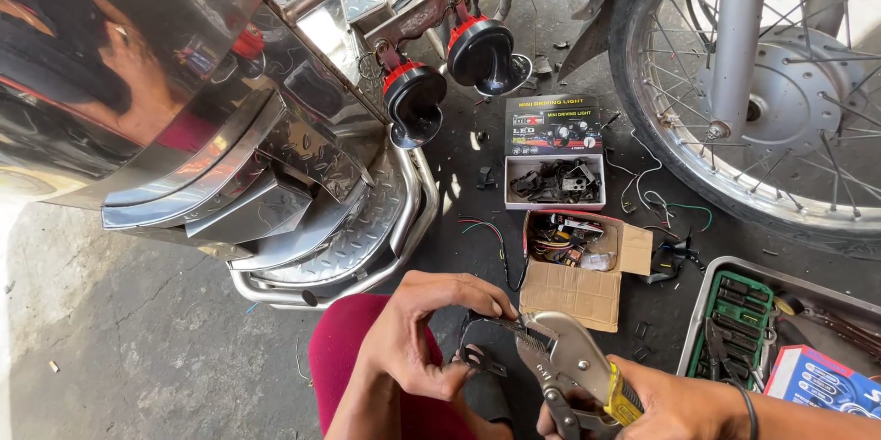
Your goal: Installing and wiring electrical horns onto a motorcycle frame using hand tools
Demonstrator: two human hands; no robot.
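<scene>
From the head view, the right hand (674, 408) gripped silver locking pliers (564, 362) with its fingers wrapped round the yellow-sleeved handle, while the left hand (427, 330) pinched a small dark metal bracket (482, 359) at the pliers' jaws, above the red-clad knee (353, 348), near an open cardboard box (578, 284).

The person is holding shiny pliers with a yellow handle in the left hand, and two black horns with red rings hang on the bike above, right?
Not quite: the head view shows the pliers in the right hand, not the left. The left hand pinches a small dark part by the pliers' tip. The yellow handle and the two black horns with red rings are right.
</scene>
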